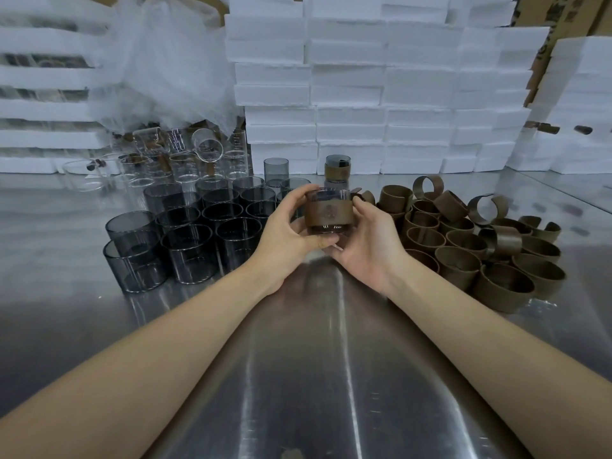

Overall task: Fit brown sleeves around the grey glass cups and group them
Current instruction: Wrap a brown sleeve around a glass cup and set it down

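Both hands grip one smoky grey glass cup (326,195), which stands upright between them above the brushed steel table (298,359). A brown band-shaped sleeve (328,214) is wrapped around the cup's middle, leaving the rim and base bare. The left hand (284,233) curls round the cup's left side, with its fingers under the base. The right hand (367,240) pinches the sleeve's right edge. Left of the grip stands a tight cluster of bare grey glass cups (185,240). Right of it lies a heap of loose brown sleeves (463,240). Beyond the grip, one sleeved grey cup (337,170) stands alone before stacked white foam blocks (381,94). Clear glass cups (172,160) sit far left of it.
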{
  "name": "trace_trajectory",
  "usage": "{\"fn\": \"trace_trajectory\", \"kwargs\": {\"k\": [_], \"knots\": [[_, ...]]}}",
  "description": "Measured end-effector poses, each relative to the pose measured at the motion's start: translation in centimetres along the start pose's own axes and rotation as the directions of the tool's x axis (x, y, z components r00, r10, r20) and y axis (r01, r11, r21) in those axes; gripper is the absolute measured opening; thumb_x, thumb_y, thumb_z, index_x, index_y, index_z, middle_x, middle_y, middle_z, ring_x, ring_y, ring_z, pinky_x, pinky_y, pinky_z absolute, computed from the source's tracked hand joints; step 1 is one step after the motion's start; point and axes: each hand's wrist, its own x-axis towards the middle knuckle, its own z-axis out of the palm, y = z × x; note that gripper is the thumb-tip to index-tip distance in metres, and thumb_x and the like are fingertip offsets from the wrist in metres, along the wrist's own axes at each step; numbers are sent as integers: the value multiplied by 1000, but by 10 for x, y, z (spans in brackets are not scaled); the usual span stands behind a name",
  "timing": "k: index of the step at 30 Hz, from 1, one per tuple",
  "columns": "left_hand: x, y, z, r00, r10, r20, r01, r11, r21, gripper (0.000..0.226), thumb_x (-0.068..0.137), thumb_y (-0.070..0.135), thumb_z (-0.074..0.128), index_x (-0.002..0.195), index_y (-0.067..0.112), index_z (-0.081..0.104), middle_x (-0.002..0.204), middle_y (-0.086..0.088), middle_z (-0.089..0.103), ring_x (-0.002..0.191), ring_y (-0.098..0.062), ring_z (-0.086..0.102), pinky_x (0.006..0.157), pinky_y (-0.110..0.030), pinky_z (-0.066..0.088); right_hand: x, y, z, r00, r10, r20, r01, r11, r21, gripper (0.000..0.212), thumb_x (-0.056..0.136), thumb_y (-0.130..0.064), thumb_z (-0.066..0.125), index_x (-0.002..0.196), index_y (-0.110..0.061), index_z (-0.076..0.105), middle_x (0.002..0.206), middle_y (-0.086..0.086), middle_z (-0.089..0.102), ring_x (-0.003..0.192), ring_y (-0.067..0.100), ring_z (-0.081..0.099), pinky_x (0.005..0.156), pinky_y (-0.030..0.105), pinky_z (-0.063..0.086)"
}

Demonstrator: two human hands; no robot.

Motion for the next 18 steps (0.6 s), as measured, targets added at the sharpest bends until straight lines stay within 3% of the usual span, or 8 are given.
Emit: {"fn": "trace_trajectory", "kwargs": {"k": [5, 10, 13, 16, 18], "knots": [[-2, 0, 0, 1000, 10, -5, -10, 1000, 23, 82, 65, -20, 77, 134, 17, 51, 131, -2, 57, 113, -7, 62, 83, -19, 53, 2, 1, -3, 1000, 18, 13, -18, 1000, 1, 45, 104, -33, 32, 136, -7, 51, 136, 22, 55, 123, 34, 54, 91, 39, 51], [-3, 3, 3, 1000, 18, -18, -17, 998, 52, 84, 65, -19, 77, 133, 22, 51, 130, 2, 56, 104, 2, 64, 81, -16, 52, 1, 2, -4, 999, 29, 17, -29, 999, 38, 43, 104, -29, 31, 134, -6, 52, 133, 22, 57, 123, 34, 55, 95, 43, 50], [-3, 3, 3, 999, 20, -40, -18, 999, 51, 84, 67, -19, 77, 134, 23, 50, 128, 3, 55, 101, 4, 64, 80, -16, 53, 1, 3, -3, 1000, -4, 1, 4, 1000, 26, 39, 102, -17, 32, 133, -6, 53, 131, 22, 58, 119, 33, 58, 97, 45, 50], [-3, 3, 3, 998, 30, -55, -26, 997, 74, 84, 68, -20, 75, 135, 22, 49, 124, 8, 55, 101, 3, 64, 79, -18, 54, 3, 3, -2, 972, -231, -43, 209, 933, -292, 47, 97, 5, 30, 136, -12, 50, 121, 14, 65, 109, 27, 64, 86, 40, 57], [-3, 2, 4, 997, 38, -67, -32, 996, 88, 83, 68, -21, 74, 135, 22, 49, 123, 10, 55, 100, 3, 65, 77, -17, 54, 2, 3, -4, 908, -414, 61, 370, 725, -581, 60, 90, 18, 31, 137, -15, 48, 128, 9, 60, 109, 19, 63, 88, 35, 57]]}}
